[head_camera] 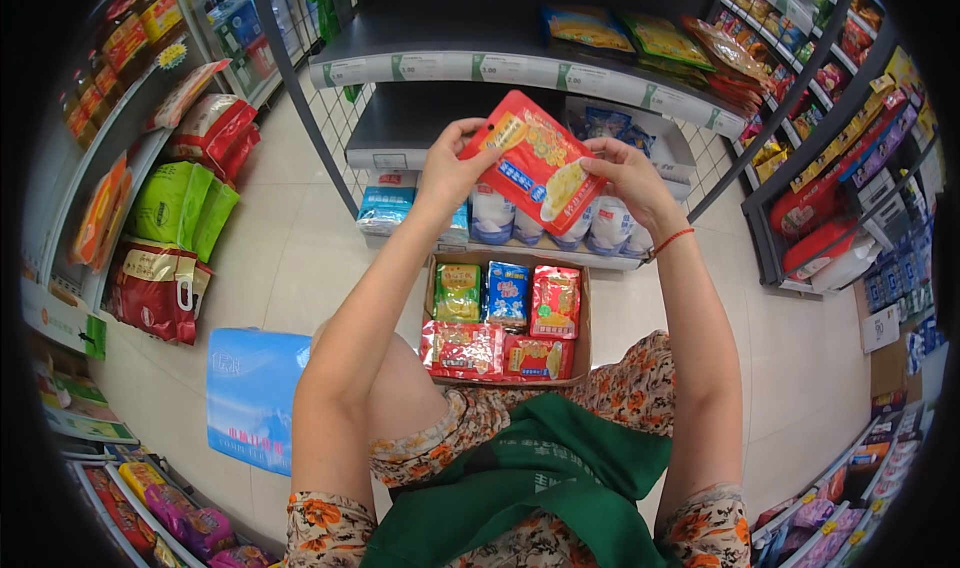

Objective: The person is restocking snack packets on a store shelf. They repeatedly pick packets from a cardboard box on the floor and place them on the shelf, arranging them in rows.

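My left hand (457,166) and my right hand (630,178) hold a flat red food pouch (536,159) by opposite sides, tilted, in front of the shelves. The pouch bears writing and a picture of a pale food in a dish. Below it, an open cardboard box (587,320) rests at my lap. Inside are stacks of pouches: a green pouch (457,292), a blue pouch (508,292) and several red ones, among them an upright red pouch (555,301) and a sideways red pouch (463,350).
Ahead stands a dark shelf unit (442,35) with price labels and several flat packets (589,29) at its right. White-and-blue bags (493,211) sit on the bottom shelf. A blue carton (251,395) stands left of my leg. Stocked racks (161,215) line both sides.
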A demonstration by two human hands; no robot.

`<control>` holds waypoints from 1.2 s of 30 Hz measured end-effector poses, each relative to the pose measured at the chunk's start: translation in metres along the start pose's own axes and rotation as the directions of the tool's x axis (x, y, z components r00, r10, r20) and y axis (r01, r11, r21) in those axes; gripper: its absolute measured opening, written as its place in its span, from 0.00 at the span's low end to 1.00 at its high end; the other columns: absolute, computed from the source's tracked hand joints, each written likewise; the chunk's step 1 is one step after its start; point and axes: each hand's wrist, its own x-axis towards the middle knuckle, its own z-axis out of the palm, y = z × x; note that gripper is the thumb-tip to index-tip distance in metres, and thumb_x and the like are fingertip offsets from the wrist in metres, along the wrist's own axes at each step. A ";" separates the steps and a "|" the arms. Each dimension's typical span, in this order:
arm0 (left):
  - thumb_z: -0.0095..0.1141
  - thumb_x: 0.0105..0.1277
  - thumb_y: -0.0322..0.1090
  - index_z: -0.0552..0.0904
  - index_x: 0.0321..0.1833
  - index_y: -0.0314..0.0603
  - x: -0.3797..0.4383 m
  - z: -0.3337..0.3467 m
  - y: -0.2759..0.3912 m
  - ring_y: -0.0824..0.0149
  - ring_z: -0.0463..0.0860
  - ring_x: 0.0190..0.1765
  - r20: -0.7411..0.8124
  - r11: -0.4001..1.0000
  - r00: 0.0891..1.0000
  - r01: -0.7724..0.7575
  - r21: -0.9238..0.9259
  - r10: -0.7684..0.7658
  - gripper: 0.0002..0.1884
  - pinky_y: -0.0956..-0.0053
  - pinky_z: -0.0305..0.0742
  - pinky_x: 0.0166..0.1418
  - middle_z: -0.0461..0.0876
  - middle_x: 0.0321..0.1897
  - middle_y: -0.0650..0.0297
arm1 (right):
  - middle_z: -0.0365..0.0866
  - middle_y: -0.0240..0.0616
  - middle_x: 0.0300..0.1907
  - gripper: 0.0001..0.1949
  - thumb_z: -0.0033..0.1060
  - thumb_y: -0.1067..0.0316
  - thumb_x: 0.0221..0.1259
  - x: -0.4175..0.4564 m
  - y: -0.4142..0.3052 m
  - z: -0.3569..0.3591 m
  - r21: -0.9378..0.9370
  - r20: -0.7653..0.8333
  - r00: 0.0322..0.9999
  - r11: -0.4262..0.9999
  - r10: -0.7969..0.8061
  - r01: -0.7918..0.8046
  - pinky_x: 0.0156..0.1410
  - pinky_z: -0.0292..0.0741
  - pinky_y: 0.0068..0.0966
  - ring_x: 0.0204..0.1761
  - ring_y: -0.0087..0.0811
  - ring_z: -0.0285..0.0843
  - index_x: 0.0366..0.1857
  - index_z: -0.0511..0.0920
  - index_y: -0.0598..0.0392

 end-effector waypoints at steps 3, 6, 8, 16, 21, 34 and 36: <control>0.58 0.65 0.33 0.77 0.49 0.38 -0.005 0.002 -0.027 0.80 0.79 0.38 0.106 0.997 0.991 0.076 0.024 -0.078 0.12 0.85 0.73 0.43 0.82 0.37 0.67 | 0.81 0.27 0.36 0.10 0.60 0.68 0.60 -0.004 0.022 -0.016 -0.061 0.115 0.991 0.996 0.075 -0.069 0.38 0.74 0.16 0.33 0.16 0.77 0.45 0.78 0.52; 0.58 0.63 0.31 0.78 0.43 0.35 -0.016 0.010 -0.045 0.79 0.78 0.36 0.089 0.979 0.980 0.169 0.115 -0.180 0.09 0.84 0.73 0.41 0.80 0.34 0.66 | 0.80 0.25 0.34 0.09 0.62 0.68 0.59 -0.010 0.042 -0.021 -0.081 0.099 0.987 0.990 0.126 -0.118 0.37 0.72 0.14 0.31 0.14 0.74 0.43 0.79 0.51; 0.59 0.60 0.29 0.76 0.51 0.36 -0.023 0.017 -0.061 0.76 0.79 0.36 0.103 0.974 0.975 0.181 0.132 -0.196 0.16 0.82 0.74 0.41 0.80 0.34 0.65 | 0.80 0.25 0.36 0.09 0.61 0.67 0.60 -0.014 0.057 -0.031 -0.144 0.125 0.975 0.976 0.183 -0.164 0.41 0.74 0.16 0.35 0.16 0.76 0.43 0.79 0.50; 0.58 0.62 0.29 0.69 0.64 0.44 -0.049 0.031 -0.142 0.75 0.76 0.31 0.205 0.900 0.975 -0.012 0.437 -0.086 0.26 0.80 0.73 0.40 0.79 0.30 0.65 | 0.79 0.27 0.31 0.07 0.59 0.73 0.56 -0.025 0.117 -0.041 -0.233 0.139 0.929 0.923 0.342 -0.306 0.35 0.73 0.15 0.31 0.17 0.76 0.38 0.79 0.53; 0.58 0.62 0.32 0.73 0.53 0.41 -0.073 0.038 -0.178 0.70 0.79 0.31 0.149 0.850 0.968 0.097 0.518 -0.201 0.17 0.75 0.72 0.36 0.80 0.24 0.63 | 0.79 0.27 0.30 0.06 0.60 0.72 0.55 -0.029 0.167 -0.040 -0.274 0.146 0.900 0.891 0.411 -0.363 0.33 0.75 0.17 0.27 0.17 0.75 0.37 0.79 0.54; 0.50 0.66 0.36 0.76 0.49 0.46 -0.140 0.050 -0.238 0.44 0.79 0.42 0.260 0.525 0.887 -0.023 0.851 -0.381 0.11 0.54 0.75 0.45 0.82 0.36 0.49 | 0.85 0.38 0.34 0.09 0.68 0.67 0.44 -0.047 0.290 -0.011 -0.811 0.086 0.927 0.567 0.365 -0.148 0.46 0.77 0.29 0.39 0.35 0.82 0.32 0.84 0.48; 0.50 0.66 0.36 0.78 0.48 0.46 -0.144 0.050 -0.248 0.46 0.79 0.43 0.284 0.498 0.882 -0.066 0.865 -0.377 0.10 0.56 0.74 0.48 0.82 0.37 0.51 | 0.85 0.39 0.35 0.09 0.69 0.66 0.44 -0.051 0.302 -0.007 -0.838 0.086 0.919 0.526 0.384 -0.141 0.47 0.77 0.29 0.40 0.37 0.82 0.33 0.85 0.48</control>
